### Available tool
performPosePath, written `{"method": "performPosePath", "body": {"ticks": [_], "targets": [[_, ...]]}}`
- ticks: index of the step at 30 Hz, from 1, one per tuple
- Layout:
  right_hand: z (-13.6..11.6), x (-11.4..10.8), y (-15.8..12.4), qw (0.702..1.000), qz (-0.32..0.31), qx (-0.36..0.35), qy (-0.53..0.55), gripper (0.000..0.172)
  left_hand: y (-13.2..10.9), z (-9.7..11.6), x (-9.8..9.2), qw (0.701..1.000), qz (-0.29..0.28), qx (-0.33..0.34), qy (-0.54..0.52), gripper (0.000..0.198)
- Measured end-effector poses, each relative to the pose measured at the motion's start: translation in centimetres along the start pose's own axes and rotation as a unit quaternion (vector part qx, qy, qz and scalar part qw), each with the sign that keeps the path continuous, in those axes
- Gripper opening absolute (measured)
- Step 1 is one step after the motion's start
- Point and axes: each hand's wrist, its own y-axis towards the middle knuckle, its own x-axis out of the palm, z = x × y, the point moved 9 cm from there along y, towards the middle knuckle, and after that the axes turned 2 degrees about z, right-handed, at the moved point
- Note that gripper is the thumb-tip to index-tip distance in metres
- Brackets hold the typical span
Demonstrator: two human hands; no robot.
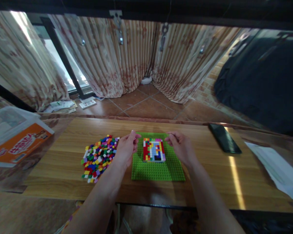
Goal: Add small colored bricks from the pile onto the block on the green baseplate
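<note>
A green studded baseplate [158, 174] lies on the wooden table, and a square block of multicoloured toy bricks [153, 150] stands on it. My left hand [127, 148] hovers over the plate's left edge, thumb and fingers closed together; a tiny pale spot shows at the fingers, too small to name. Above the plate's right side is my right hand [180, 144], its fingertips pinched close to the block's upper right corner. Whatever they may hold is hidden. Loose coloured bricks [100, 157] lie in a heap left of my left hand.
A black phone [224, 138] rests on the table's right part, with white paper [275, 165] beyond it. At far left sits a clear plastic box [17, 139] with an orange label. Patterned curtains [127, 55] hang behind the table [205, 182].
</note>
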Motion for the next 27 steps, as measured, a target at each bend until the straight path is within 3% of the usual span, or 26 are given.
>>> {"method": "performPosePath", "body": {"ticks": [9,14,21,27], "targets": [[-0.9,0.3,-0.1,0.994,-0.060,-0.055,-0.068,0.032,0.5,-0.7,-0.4,1.000,0.017,-0.019,-0.006,0.015],[-1.5,1.2,-0.5,0.988,-0.113,-0.085,-0.065,0.030,0.5,-0.9,0.2,0.997,-0.020,-0.004,0.071,0.019],[0.4,1.5,-0.1,0.995,-0.090,-0.040,-0.024,0.030,0.3,-0.7,1.1,0.992,-0.059,0.026,0.106,0.018],[0.4,1.4,-0.1,0.997,-0.067,-0.027,-0.012,0.024,0.3,-0.7,1.4,0.992,-0.068,0.032,0.105,0.016]]}}
